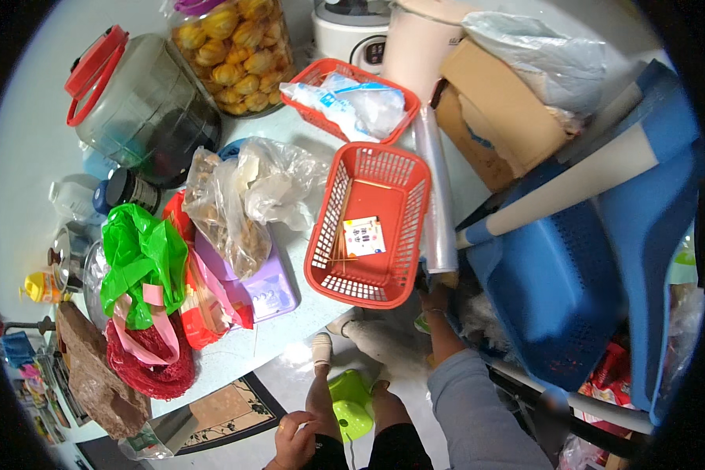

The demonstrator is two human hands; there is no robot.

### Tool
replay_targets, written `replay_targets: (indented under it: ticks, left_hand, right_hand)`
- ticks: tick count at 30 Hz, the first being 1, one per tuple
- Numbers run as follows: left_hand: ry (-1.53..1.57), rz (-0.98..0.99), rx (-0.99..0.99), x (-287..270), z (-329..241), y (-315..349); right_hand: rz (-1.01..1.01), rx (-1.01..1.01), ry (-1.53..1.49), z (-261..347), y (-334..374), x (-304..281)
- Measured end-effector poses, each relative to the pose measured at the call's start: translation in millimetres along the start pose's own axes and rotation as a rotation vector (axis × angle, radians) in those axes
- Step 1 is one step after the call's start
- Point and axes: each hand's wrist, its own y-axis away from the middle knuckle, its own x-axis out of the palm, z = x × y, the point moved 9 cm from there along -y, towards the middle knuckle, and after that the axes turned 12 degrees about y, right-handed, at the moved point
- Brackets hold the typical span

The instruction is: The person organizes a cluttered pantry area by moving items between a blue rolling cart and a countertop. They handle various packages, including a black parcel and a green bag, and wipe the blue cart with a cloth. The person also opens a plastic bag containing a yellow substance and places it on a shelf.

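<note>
Rolled clear plastic film (437,196) lay on the worktop (23,133), its near end just above the right hand (435,299), which reached up to the roll's lower tip beside the blue plastic crate (556,290); whether that grip touched the roll or was closed could not be told, since the fingers were hidden in shadow under the worktop's edge. Immediately left of that grip sat a red mesh basket (372,223) holding a small printed card (363,236), and beyond it a second red basket (352,98) with a bagged white packet. Above and right of the grip leaned a brown cardboard box (497,117). Farther left were clear bags of dried goods (227,207), a lilac tray (262,290) and a green bag (141,258). The left hand (296,440) rested low on the person's knee, fingers curled narrow, holding nothing visible, near a green stool (351,403) on the floor.
</note>
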Motion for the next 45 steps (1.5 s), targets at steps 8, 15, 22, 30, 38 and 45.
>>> replay_targets:
  ticks: [8, 15, 22, 30, 38, 45]
  left_hand:
    - [0.063, -0.043, -0.051, 5.3, 1.9, 17.9]
    - [0.126, 0.216, 0.120, 24.4, -44.1, -18.5]
    - [0.329, 0.145, 0.086, 21.7, -83.6, -97.9]
    - [1.392, 0.804, -0.031, -12.5, -163.2, -91.2]
    - [1.355, 0.582, 0.142, -64.7, -214.5, -102.2]
    - [1.072, 0.100, 0.165, -98.9, -204.9, -139.8]
  right_hand:
    - [-0.242, 0.011, -0.012, -49.2, -15.0, -31.6]
    - [-0.380, -0.245, -0.088, -63.4, 109.4, -114.6]
    - [-0.355, -0.742, -0.271, -26.4, 292.3, -251.1]
    - [-0.283, -0.828, -0.601, -6.1, 442.0, -386.0]
    - [-0.212, -0.827, -0.995, 16.9, 462.6, -423.9]
    - [-0.101, -0.835, -1.062, 48.5, 439.7, -450.9]
